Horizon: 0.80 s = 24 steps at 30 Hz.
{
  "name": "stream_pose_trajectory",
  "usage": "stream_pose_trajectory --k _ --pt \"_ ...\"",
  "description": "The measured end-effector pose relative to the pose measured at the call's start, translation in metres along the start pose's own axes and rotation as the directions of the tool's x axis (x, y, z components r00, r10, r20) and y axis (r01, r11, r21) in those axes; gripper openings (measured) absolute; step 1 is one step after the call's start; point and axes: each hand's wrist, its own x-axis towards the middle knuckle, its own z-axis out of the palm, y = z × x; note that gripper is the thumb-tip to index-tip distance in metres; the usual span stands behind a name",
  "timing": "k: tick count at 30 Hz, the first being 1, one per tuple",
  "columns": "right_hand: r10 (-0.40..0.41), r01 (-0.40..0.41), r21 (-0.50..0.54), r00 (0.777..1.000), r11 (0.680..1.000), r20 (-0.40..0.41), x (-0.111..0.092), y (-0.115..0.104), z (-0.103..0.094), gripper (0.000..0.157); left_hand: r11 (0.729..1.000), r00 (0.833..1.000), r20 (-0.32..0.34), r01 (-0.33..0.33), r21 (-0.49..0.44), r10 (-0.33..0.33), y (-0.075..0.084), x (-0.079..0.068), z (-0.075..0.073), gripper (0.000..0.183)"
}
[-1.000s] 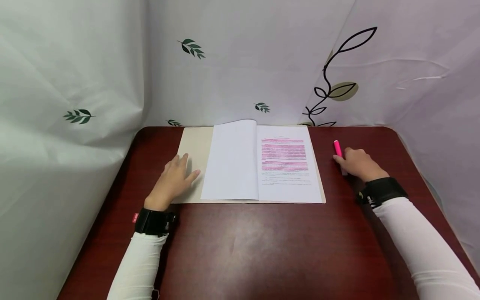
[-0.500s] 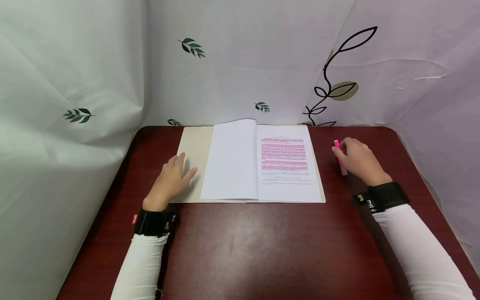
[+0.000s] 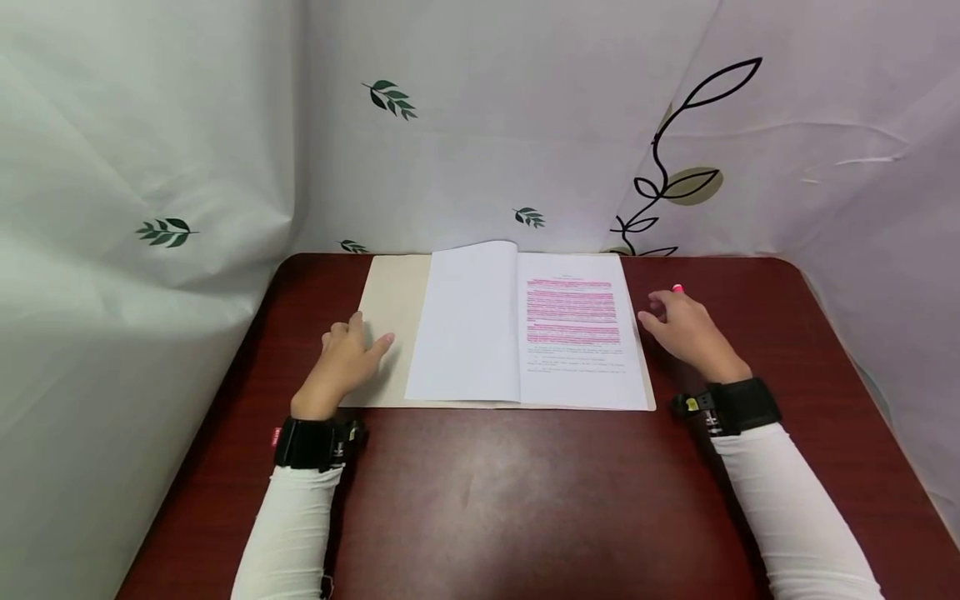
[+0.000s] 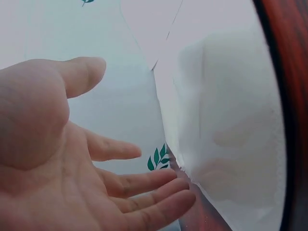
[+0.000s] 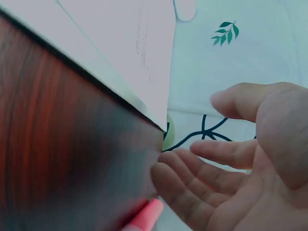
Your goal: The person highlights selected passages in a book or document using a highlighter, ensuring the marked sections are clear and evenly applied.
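Observation:
A booklet (image 3: 468, 333) lies open on the table, its left page blank and its right page (image 3: 573, 383) printed, with pink highlighting over the upper text. The cream cover (image 3: 397, 287) shows beyond the left page. My left hand (image 3: 341, 362) is over the cover's left edge, fingers spread and holding nothing, as the left wrist view also shows. My right hand (image 3: 686, 333) hovers by the booklet's right edge with loosely bent fingers and nothing in them. Behind it lies a pink highlighter (image 3: 678, 288), mostly hidden in the head view; part of the highlighter (image 5: 147, 215) shows below the fingers in the right wrist view.
The dark red wooden table (image 3: 480, 500) has rounded far corners. White curtain fabric (image 3: 465, 125) with leaf prints hangs along its back and left side. Black bands (image 3: 742, 407) sit round both wrists, over white sleeves.
My right hand has let go of the pink highlighter, lifted off it and moved left toward the booklet. The highlighter stays on the table. My left hand has barely moved.

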Motion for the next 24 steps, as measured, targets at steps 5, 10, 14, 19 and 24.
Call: stream_pose_trajectory --k 5,10,14,19,24 --pt "0.047 -0.047 0.019 0.998 0.999 0.039 -0.002 0.001 0.006 0.054 0.999 0.999 0.012 0.043 0.007 -0.043 0.001 0.003 -0.002 0.088" --pt "0.071 -0.074 0.042 0.995 0.996 0.069 -0.003 0.001 0.009 0.058 0.998 0.997 0.022 0.07 -0.003 -0.07 0.0 0.005 -0.004 0.088" --pt "0.091 -0.096 0.048 0.991 0.994 0.101 -0.004 0.0 0.008 0.061 0.996 0.995 0.032 0.092 -0.013 -0.091 0.0 0.006 -0.004 0.089" --pt "0.106 -0.114 0.063 0.987 0.991 0.119 -0.005 -0.002 0.008 0.06 0.992 0.991 0.058 0.125 -0.014 -0.124 0.001 0.006 -0.003 0.092" --pt "0.106 -0.118 0.083 0.985 0.989 0.136 -0.004 -0.002 0.013 0.057 0.99 0.988 0.077 0.137 -0.026 -0.134 0.0 0.003 -0.005 0.094"
